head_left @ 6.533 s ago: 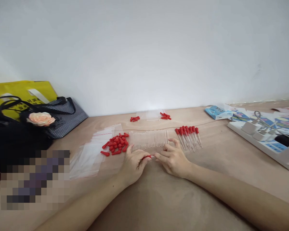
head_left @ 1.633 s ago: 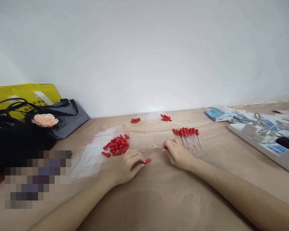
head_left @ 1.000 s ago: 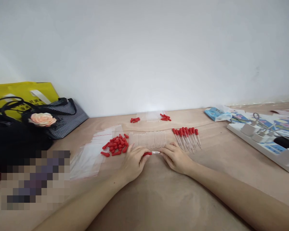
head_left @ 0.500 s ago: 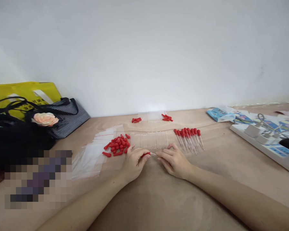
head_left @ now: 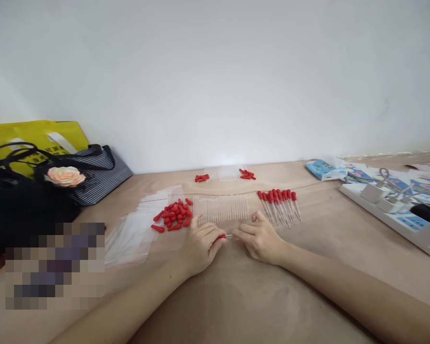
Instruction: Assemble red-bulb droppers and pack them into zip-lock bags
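My left hand (head_left: 200,246) pinches a red rubber bulb (head_left: 221,236) low on the table. My right hand (head_left: 261,240) holds the clear tube (head_left: 229,236) that meets the bulb; fingertips of both hands nearly touch. Just behind the hands lies a row of bare clear tubes (head_left: 222,208). A heap of loose red bulbs (head_left: 174,215) sits to its left, and several finished droppers with red bulbs (head_left: 279,203) lie to its right.
Clear zip bags (head_left: 136,231) lie left of the heap. Black and striped bags (head_left: 39,191) fill the far left. More bulbs and tubes (head_left: 225,174) sit near the wall. A white power strip with plugs (head_left: 397,208) and a blue packet (head_left: 322,168) are at the right.
My right hand took a tube from the row while my left held a bulb. Both hands have since come together, and the bulb and tube now meet between my fingertips, slightly nearer me.
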{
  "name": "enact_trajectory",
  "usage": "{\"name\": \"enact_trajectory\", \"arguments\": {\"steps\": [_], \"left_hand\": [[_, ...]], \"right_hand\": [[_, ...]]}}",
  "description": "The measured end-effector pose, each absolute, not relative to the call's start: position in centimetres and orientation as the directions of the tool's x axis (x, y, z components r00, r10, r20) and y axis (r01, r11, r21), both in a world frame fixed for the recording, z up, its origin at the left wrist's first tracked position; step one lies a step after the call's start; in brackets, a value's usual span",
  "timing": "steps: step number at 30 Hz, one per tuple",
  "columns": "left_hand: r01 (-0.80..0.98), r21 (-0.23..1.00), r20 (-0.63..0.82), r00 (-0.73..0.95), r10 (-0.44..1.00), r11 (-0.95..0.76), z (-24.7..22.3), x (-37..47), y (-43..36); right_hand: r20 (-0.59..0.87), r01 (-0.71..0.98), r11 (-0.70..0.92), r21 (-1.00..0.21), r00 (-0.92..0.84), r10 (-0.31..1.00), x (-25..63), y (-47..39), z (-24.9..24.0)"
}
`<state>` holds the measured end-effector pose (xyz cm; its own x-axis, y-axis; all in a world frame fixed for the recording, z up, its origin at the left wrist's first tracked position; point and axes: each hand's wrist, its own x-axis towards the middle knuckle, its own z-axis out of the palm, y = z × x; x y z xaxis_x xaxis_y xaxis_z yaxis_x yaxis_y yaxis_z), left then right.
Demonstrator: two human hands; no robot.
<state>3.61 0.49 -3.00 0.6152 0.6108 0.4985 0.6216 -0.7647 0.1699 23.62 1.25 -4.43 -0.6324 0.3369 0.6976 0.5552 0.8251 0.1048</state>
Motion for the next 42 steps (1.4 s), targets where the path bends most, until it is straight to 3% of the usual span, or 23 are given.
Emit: {"name": "enact_trajectory", "arguments": {"steps": [7, 14, 22, 25, 28, 33, 38, 42], "left_hand": [[0.591, 0.138, 0.516, 0.643, 0.567, -0.795, -3.1, 3.9, 0.5], [0.632, 0.226, 0.513, 0.570, 0.642, -0.741, -2.9, 3.7, 0.7], [0.656, 0.240, 0.479, 0.561, 0.675, -0.715, -2.9, 3.2, 0.9], [0.713, 0.216, 0.490, 0.512, 0.706, -0.667, -2.9, 3.1, 1.1], [0.786, 0.205, 0.494, 0.432, 0.754, -0.584, -3.0, 3.0, 1.3], [0.783, 0.178, 0.457, 0.470, 0.755, -0.596, -3.1, 3.1, 1.4], [0.767, 0.185, 0.451, 0.489, 0.747, -0.614, -3.1, 3.2, 1.3], [0.765, 0.193, 0.442, 0.491, 0.751, -0.614, -3.1, 3.3, 1.3]], "right_hand": [[0.685, 0.511, 0.859, 0.045, -0.641, 0.346, 23.1, 1.1, -4.6], [0.642, 0.552, 0.834, 0.019, -0.646, 0.413, 23.2, 1.5, -4.1], [0.584, 0.641, 0.752, 0.154, -0.673, 0.454, 24.2, 1.9, -3.9], [0.549, 0.663, 0.735, 0.144, -0.672, 0.498, 24.4, 2.1, -3.8], [0.537, 0.790, 0.610, 0.056, -0.539, 0.649, 25.2, 2.9, -3.7], [0.427, 0.978, 0.167, -0.122, -0.100, 0.899, 26.7, 4.6, -3.3], [0.272, 0.992, -0.067, -0.109, 0.095, 0.958, 27.7, 5.5, -2.6], [0.231, 0.986, -0.125, -0.112, 0.149, 0.962, 28.3, 5.9, -2.8]]}}
